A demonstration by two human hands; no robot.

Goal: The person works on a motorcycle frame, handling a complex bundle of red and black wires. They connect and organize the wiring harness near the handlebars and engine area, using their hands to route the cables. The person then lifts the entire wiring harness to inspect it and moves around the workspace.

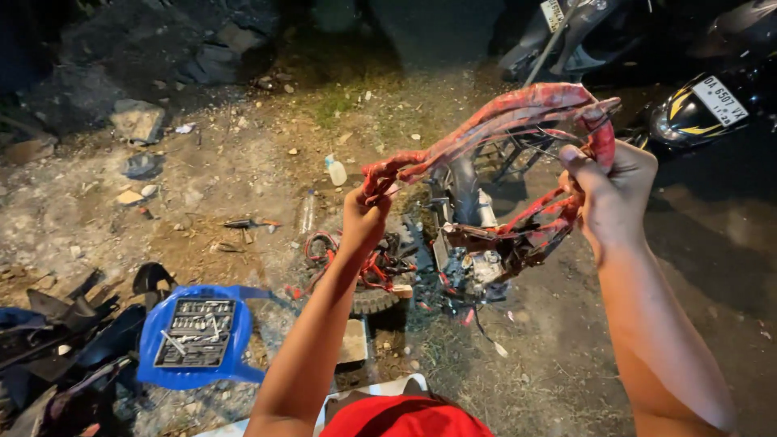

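Left hand [364, 217] clenched on front end of red frame [502, 113], fist around the tube where it bends down. Right hand [609, 188] clenched on rear end of same frame, fingers wrapped over the loop of tubes, thumb up. Frame held in air between both hands, roughly level, rear end slightly higher, tubes red with dark scuffed patches. Wire bundle [526, 239] hanging off frame's lower rails near right hand, tangled, brown and red.

Below frame, on the ground: stripped engine block [477, 271] with loose red wiring [324, 243] to its left, tyre [374, 301] just in front of it, touching or nearly so, cannot tell which. Wheel spokes [510, 158] visible behind frame, partly hidden.

Ground is dirt and gravel [235, 170], stones scattered. White bottle [336, 171] upright on dirt, well apart from hands, toward far side. Small dark tool [241, 223] lying flat on dirt left of bottle. Blue stool [194, 336] at near left, carrying open socket set [197, 330] on top. Black fairing panels [73, 340] piled left of stool, touching it. Parked scooters [704, 105] at far right on darker pavement. Red cloth [405, 417] at near edge, between both forearms.
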